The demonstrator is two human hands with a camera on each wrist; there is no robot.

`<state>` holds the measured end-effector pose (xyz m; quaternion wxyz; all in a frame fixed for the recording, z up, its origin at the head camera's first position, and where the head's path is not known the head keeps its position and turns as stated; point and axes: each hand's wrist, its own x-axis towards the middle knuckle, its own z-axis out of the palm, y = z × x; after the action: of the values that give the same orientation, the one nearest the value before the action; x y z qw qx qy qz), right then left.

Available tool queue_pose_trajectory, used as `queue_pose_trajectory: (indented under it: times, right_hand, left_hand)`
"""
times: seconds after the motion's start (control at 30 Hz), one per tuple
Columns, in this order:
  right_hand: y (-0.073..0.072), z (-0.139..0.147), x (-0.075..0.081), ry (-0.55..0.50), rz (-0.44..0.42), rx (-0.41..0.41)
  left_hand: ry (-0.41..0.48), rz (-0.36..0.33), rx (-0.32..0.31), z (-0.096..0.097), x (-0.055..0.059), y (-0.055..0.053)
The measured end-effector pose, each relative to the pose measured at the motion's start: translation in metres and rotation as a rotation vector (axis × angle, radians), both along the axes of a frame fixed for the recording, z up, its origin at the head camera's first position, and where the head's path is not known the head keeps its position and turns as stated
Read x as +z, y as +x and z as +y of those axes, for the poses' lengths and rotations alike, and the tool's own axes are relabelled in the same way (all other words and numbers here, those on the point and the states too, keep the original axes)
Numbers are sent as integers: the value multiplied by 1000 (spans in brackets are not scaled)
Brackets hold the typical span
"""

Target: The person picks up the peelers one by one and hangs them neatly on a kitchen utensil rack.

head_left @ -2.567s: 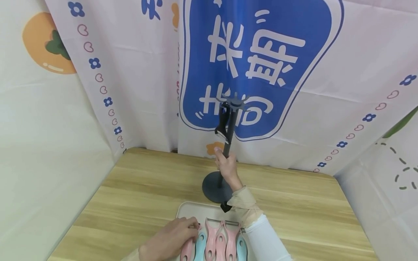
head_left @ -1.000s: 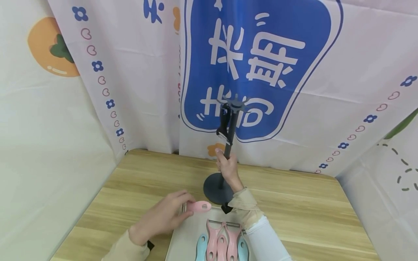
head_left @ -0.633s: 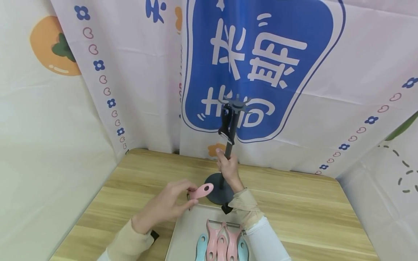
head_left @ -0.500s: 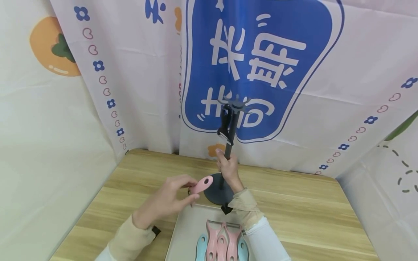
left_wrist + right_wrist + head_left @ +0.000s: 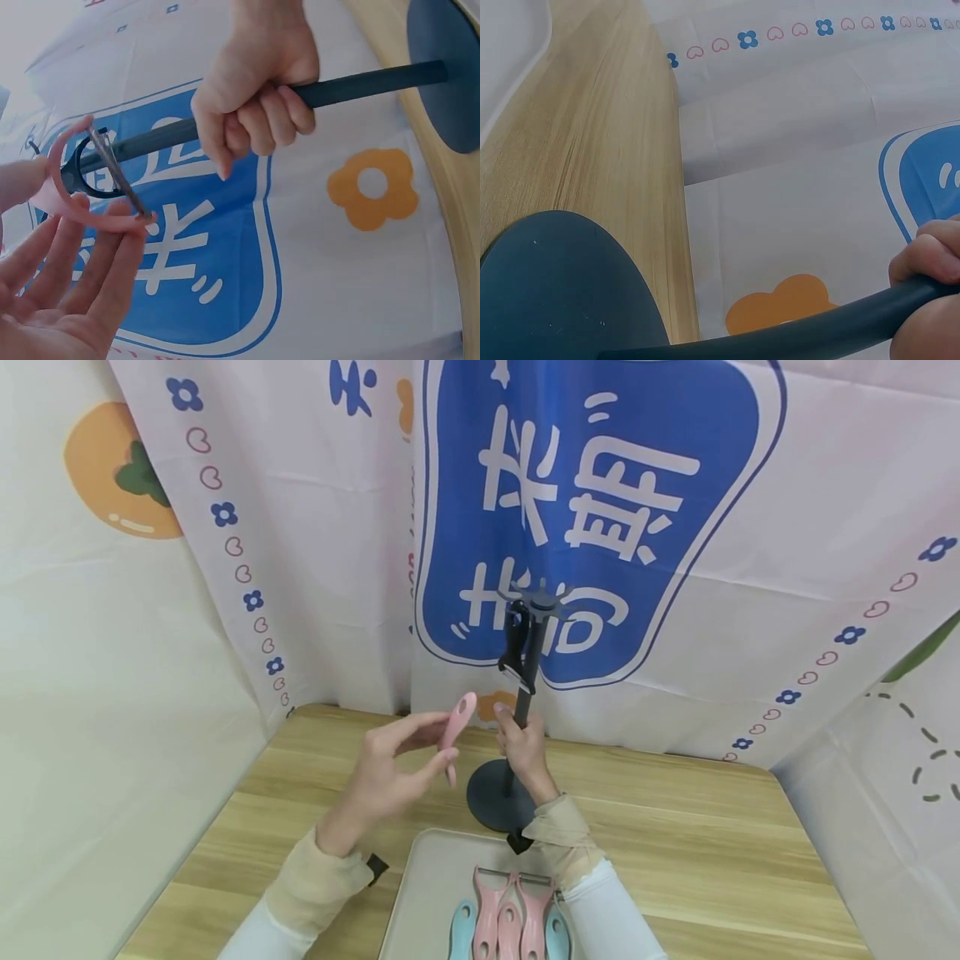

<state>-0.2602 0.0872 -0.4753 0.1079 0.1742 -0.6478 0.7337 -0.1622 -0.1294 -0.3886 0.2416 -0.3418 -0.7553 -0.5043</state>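
Note:
My left hand (image 5: 386, 777) pinches a pink Y-shaped peeler (image 5: 460, 718) between thumb and fingers, its holed handle end pointing up. The left wrist view shows the peeler's forked head and metal blade (image 5: 118, 171), with the other fingers spread beneath. My right hand (image 5: 525, 747) is wrapped round the dark pole of a hook stand (image 5: 534, 647), just right of the peeler. A round base (image 5: 491, 797) carries the pole on the table. From a hook at the top hangs a black peeler (image 5: 515, 639). The right wrist view shows the pole (image 5: 802, 336) running into my grip.
A pale tray (image 5: 420, 868) lies in front of the stand with several pink peelers (image 5: 491, 902) and blue ones (image 5: 462, 931). The wooden table (image 5: 697, 852) meets a printed cloth backdrop (image 5: 360, 593) behind the stand.
My left hand has taken a pink peeler out of the tray, raised it beside the pole and turned its handle upward. The right hand has kept its grip on the pole.

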Motion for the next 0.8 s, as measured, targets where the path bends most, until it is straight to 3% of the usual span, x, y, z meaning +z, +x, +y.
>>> queue_pose_trajectory:
  times: [0.17,0.47,0.8]
  right_hand:
    - [0,-1,0,-3,2,15]
    - [0,-1,0,4,0,16]
    - [0,-1,-1,2,-7,6]
  left_hand:
    - [94,-4,15,1,6,-9]
    - [189,-47,16,10,22,-28]
    - [317,-14,-4,22,42,-47]
